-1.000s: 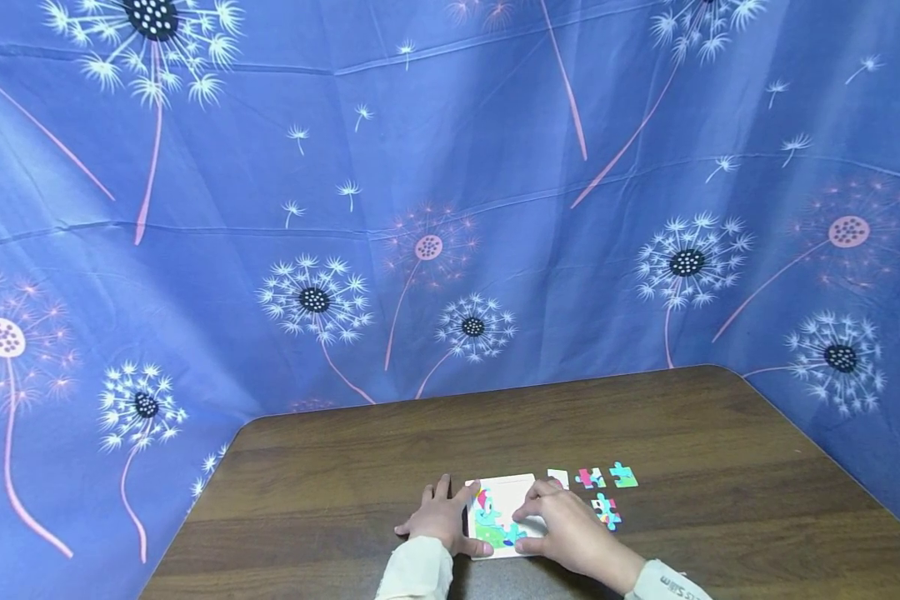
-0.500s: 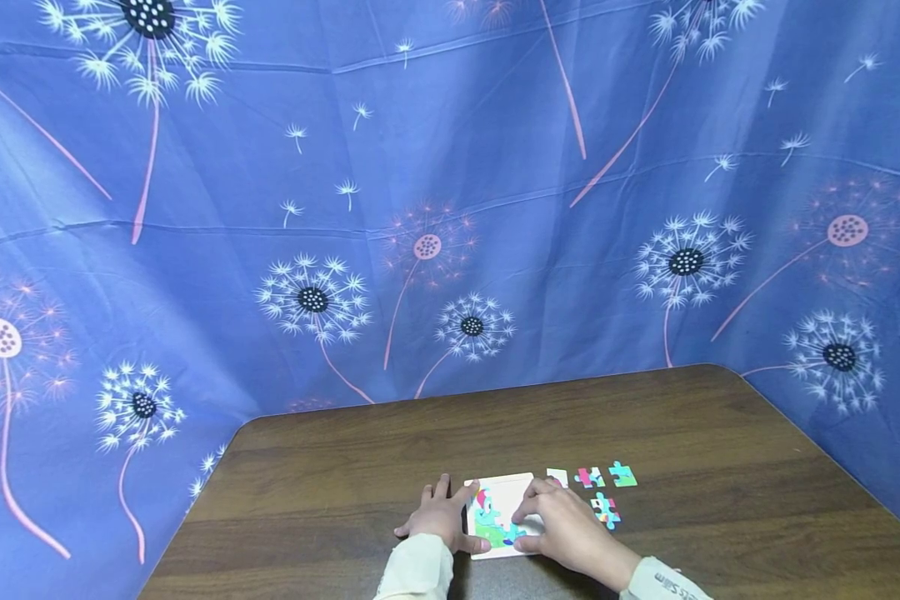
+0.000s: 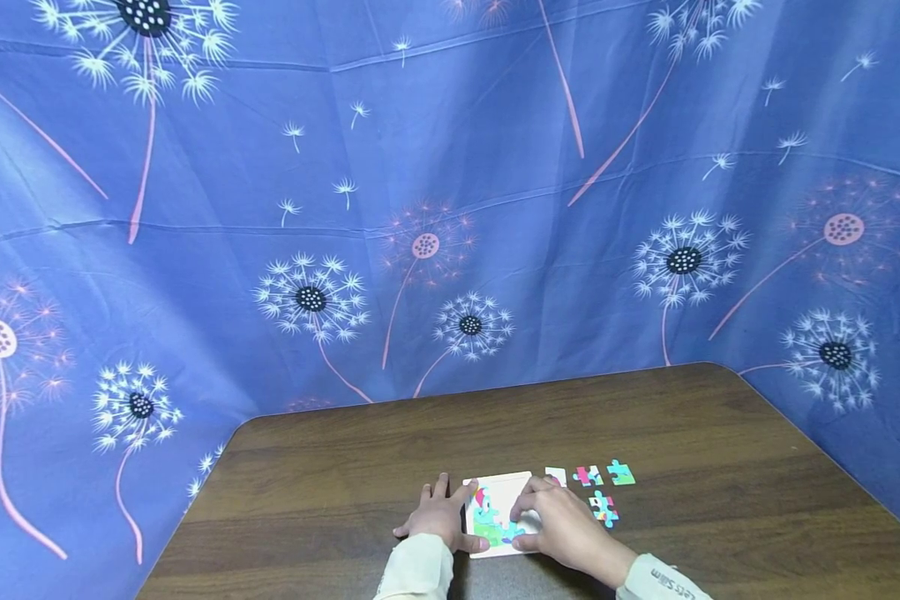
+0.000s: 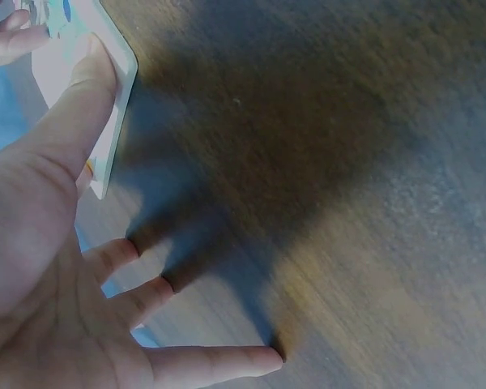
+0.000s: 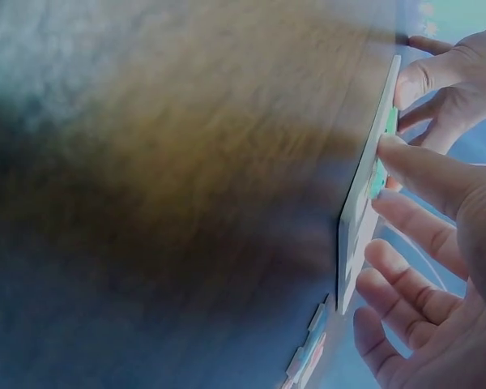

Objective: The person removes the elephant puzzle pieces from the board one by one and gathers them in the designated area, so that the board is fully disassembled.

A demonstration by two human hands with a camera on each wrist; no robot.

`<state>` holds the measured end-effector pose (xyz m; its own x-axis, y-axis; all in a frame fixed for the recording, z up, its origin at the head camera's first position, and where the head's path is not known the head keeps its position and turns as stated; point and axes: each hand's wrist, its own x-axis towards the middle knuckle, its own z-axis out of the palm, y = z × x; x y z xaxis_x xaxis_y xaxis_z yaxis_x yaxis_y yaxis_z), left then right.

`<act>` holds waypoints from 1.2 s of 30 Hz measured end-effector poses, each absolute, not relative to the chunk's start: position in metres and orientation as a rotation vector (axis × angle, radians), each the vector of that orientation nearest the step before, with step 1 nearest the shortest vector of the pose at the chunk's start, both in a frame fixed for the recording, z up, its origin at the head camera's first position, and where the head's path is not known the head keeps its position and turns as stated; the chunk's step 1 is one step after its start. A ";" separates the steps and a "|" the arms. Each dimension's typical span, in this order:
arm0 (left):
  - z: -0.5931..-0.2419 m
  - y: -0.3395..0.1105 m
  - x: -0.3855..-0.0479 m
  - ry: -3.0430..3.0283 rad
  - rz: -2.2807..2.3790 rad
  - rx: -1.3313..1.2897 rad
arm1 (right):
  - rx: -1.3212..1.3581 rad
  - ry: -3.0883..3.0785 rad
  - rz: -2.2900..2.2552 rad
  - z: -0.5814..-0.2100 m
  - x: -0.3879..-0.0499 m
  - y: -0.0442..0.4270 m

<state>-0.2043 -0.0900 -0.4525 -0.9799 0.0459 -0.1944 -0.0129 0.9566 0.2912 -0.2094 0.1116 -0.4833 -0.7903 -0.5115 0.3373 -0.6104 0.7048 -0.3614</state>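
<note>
A white-framed jigsaw board (image 3: 507,478) lies flat on the wooden table, its left part filled with a blue figure in a red cap on green. My left hand (image 3: 437,523) spreads its fingers along the board's left side. Its thumb (image 4: 93,73) presses on the near frame edge. With thumb and index finger, my right hand (image 3: 566,529) pinches a blue-and-green puzzle piece (image 3: 512,531) low on the board. The other fingers of that hand are loosely bent and cover the board's right part. The piece's exact fit is partly hidden by the fingertips.
Right of the board lie loose pieces: a white one (image 3: 557,476) partly behind my right hand, a red-and-white one (image 3: 588,476), a blue-and-green one (image 3: 621,472) and a multicoloured one (image 3: 603,508). A blue dandelion-print cloth (image 3: 390,167) hangs behind the table (image 3: 330,492).
Both hands keep nearly the same places on the board. The head view has shifted very slightly. The loose pieces have not moved on the table.
</note>
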 end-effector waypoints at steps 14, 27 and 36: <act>-0.460 -0.092 -0.210 2.876 0.433 -0.005 | 0.901 -2.721 0.744 -0.482 -0.212 0.116; -0.461 -0.091 -0.211 2.869 0.418 -0.014 | 0.948 -2.719 0.710 -0.478 -0.215 0.125; -0.460 -0.091 -0.208 2.886 0.435 0.000 | 0.968 -2.716 0.670 -0.480 -0.219 0.125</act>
<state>-0.2083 -0.0907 -0.4596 -0.9753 0.0331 -0.2185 -0.0328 0.9561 0.2911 -0.2187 0.1251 -0.4802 -0.7716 -0.5542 0.3123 -0.6358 0.6865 -0.3527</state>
